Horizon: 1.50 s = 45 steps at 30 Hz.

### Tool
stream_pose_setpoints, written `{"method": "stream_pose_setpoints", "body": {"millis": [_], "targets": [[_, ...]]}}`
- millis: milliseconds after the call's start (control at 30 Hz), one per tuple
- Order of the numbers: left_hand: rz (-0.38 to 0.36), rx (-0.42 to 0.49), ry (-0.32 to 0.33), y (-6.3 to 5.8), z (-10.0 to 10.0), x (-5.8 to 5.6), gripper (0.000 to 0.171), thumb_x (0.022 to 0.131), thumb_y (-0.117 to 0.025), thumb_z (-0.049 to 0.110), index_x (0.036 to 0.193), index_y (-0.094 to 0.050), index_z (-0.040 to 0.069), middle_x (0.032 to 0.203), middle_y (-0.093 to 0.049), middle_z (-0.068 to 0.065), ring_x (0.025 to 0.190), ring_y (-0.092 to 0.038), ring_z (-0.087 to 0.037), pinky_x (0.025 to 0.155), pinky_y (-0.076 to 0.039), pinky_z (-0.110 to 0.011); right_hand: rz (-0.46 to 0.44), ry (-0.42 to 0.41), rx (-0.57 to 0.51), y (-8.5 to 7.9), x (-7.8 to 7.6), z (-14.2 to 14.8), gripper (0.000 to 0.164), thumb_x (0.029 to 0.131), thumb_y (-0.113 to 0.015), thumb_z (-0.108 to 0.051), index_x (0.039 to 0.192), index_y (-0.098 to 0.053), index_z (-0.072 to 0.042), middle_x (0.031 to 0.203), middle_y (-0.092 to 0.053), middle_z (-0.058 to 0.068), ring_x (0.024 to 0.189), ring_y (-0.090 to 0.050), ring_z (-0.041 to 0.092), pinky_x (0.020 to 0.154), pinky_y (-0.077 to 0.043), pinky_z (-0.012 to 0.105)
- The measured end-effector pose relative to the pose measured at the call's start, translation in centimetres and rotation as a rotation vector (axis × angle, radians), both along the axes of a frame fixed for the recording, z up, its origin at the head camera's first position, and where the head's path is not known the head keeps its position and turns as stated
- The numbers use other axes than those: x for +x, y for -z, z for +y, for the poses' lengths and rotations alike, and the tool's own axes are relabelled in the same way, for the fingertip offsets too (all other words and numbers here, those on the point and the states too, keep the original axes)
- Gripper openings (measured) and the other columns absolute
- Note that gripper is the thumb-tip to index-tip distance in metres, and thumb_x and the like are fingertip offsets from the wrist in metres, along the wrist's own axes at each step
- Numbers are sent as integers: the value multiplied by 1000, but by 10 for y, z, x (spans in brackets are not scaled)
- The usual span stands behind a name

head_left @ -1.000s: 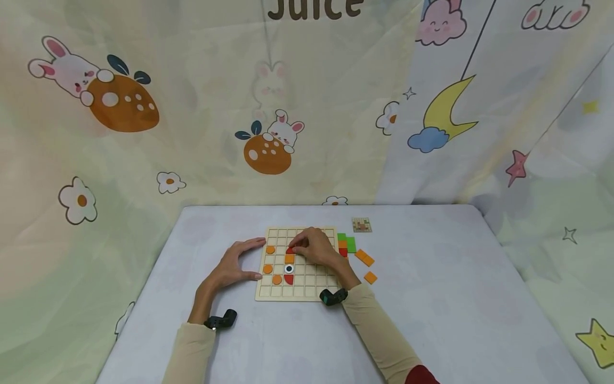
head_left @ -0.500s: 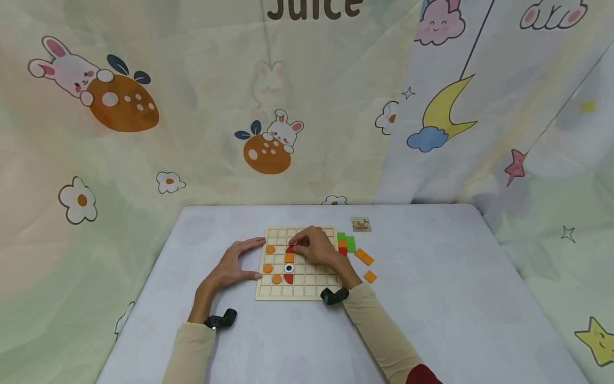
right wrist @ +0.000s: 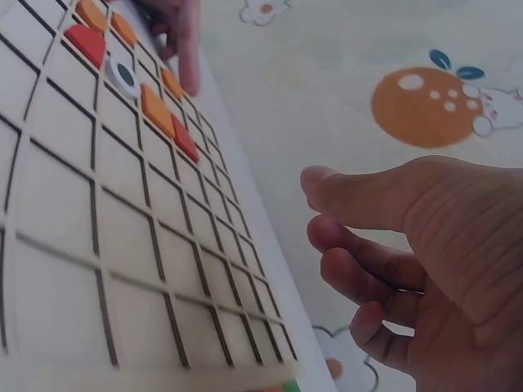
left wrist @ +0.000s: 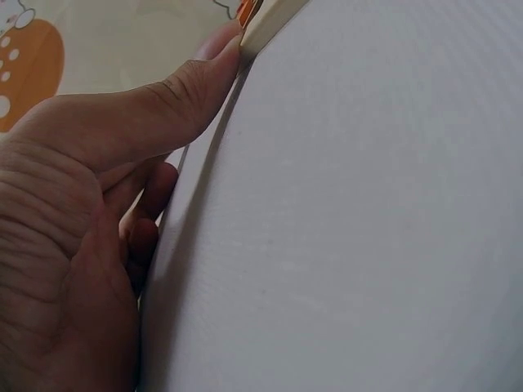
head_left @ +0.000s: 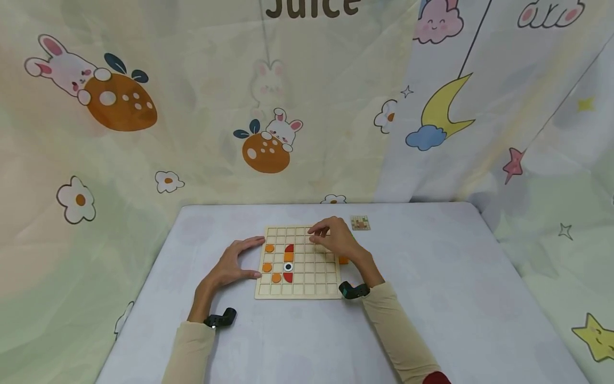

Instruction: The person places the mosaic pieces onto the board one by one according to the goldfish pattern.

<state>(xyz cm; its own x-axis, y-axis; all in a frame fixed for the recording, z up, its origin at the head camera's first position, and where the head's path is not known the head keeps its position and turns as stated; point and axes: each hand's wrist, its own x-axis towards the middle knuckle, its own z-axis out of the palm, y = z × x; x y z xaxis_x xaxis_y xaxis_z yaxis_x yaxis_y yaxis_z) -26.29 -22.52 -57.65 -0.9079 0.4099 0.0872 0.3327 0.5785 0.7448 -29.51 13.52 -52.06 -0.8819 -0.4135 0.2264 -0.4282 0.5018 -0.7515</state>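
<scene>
A pale square board [head_left: 316,277] with a raised grid lies on the table. In one column stand a red quarter-round piece [head_left: 289,248], an orange square piece [head_left: 289,257], a white piece with a black dot [head_left: 288,267] and another red quarter-round piece [head_left: 288,278]. Three orange discs [head_left: 267,267] sit to their left. My left hand [head_left: 230,265] is spread at the board's left edge, thumb and fingertips touching it. Over the upper right of the board is my right hand [head_left: 338,238]; its fingers are loosely bent, and the right wrist view [right wrist: 425,253] shows nothing between them.
A small patterned card [head_left: 361,223] lies beyond the board's upper right corner. Beside the right edge, an orange piece [head_left: 343,260] shows partly behind my right arm, which hides most pieces there. A printed curtain [head_left: 206,133] hangs behind the table.
My right hand has let go of the upper red quarter-round piece, which stays on the board, and has moved right and lifted. The left hand holds its place.
</scene>
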Motion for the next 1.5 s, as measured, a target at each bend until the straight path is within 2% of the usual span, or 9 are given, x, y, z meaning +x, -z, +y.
{"method": "stream_pose_setpoints", "body": {"millis": [367, 533, 667, 833, 1000, 1233, 1500], "targets": [[-7, -1, -4, 1, -1, 0, 97, 75, -101, 36, 160, -57, 19, 171, -51, -7, 155, -45, -41, 128, -31, -72, -42, 105, 28, -2, 15, 53, 19, 95, -85, -12, 110, -84, -1, 96, -80, 7, 88, -68, 19, 83, -56, 36], [0, -1, 1, 1, -1, 0, 97, 75, -101, 36, 160, -57, 19, 171, -51, -7, 154, -45, -40, 127, -32, -72, -56, 158, 56, 1, 21, 73, 21, 89, -90, -11, 106, -85, -1, 96, -80, 10, 83, -67, 19, 77, -56, 30], [-2, -10, -1, 2, -1, 0, 98, 74, -102, 34, 160, -57, 19, 171, -51, -7, 153, -46, -40, 127, -33, -71, -77, 210, 119, 3, 27, 86, 26, 83, -96, -16, 103, -85, -4, 91, -77, 7, 81, -63, 18, 74, -53, 29], [4, -13, -1, 4, -1, 0, 98, 75, -102, 34, 160, -57, 19, 171, -51, -6, 152, -46, -40, 127, -33, -71, -109, 255, 203, 2, 34, 102, 28, 82, -97, -20, 102, -84, -5, 86, -73, 4, 79, -60, 19, 71, -50, 29], [13, -7, 0, 3, -1, 0, 98, 74, -102, 33, 160, -57, 19, 171, -51, -6, 153, -46, -40, 127, -33, -72, -122, 269, 253, 0, 38, 118, 31, 79, -99, -21, 99, -84, -3, 84, -74, 4, 78, -62, 18, 70, -52, 29], [24, -9, 8, 2, 0, -1, 98, 73, -102, 33, 160, -58, 18, 170, -52, -8, 154, -46, -40, 128, -33, -70, -142, 307, 277, 5, 46, 129, 35, 76, -102, -26, 94, -83, -4, 82, -75, 3, 77, -65, 17, 72, -53, 30], [14, -3, 7, 0, 0, -1, 98, 74, -102, 32, 160, -58, 18, 170, -52, -8, 154, -46, -40, 128, -32, -71, -160, 321, 273, 17, 55, 132, 34, 77, -101, -27, 94, -80, -6, 82, -72, 2, 76, -60, 17, 70, -49, 28]]}}
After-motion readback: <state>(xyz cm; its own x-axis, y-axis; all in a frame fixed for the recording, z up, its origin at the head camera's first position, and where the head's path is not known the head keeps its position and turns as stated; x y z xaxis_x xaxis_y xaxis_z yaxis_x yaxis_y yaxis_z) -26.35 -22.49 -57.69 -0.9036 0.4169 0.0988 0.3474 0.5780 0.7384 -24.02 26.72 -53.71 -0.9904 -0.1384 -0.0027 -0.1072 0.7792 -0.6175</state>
